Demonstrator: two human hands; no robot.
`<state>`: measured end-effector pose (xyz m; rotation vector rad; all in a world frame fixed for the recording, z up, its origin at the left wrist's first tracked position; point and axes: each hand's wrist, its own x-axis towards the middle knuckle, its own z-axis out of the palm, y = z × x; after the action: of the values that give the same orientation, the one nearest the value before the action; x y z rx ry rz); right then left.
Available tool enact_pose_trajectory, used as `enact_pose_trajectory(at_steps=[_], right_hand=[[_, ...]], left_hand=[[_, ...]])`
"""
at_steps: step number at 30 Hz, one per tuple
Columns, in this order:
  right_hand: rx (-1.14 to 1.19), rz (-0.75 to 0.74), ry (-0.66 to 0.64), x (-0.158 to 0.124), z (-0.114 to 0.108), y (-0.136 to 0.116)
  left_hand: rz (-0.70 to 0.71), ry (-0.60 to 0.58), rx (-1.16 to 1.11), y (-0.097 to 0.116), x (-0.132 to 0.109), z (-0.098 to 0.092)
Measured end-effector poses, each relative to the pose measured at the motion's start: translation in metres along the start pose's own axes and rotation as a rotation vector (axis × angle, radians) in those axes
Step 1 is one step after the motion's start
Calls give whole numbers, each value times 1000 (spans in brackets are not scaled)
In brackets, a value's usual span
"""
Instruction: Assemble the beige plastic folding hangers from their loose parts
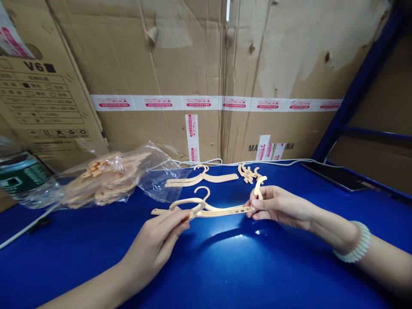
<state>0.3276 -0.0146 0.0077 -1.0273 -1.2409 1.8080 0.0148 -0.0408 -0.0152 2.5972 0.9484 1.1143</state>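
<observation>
Held over the middle of the blue table (225, 270), a thin plastic hanger (219, 210) is pinched near its middle by the left hand (157, 240) and at its tip by the right hand (277, 205), where hard bending could snap it.

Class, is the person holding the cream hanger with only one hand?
No, the left hand and the right hand both pinch the cream hanger, the right one at its end.
</observation>
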Motion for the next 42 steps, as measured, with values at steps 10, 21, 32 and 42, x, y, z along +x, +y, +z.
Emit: enact_pose_trajectory(at_steps=[10, 21, 32, 42], right_hand=[[-118, -162, 188, 0, 12, 7], [-46, -324, 166, -3, 8, -7], [-202, -363, 132, -11, -34, -41], [-728, -159, -68, -20, -40, -52]], left_hand=[[24, 41, -6, 2, -2, 4], [-336, 73, -161, 2, 1, 2], [-360, 22, -208, 2, 3, -11], [-238, 29, -35, 1, 4, -12]])
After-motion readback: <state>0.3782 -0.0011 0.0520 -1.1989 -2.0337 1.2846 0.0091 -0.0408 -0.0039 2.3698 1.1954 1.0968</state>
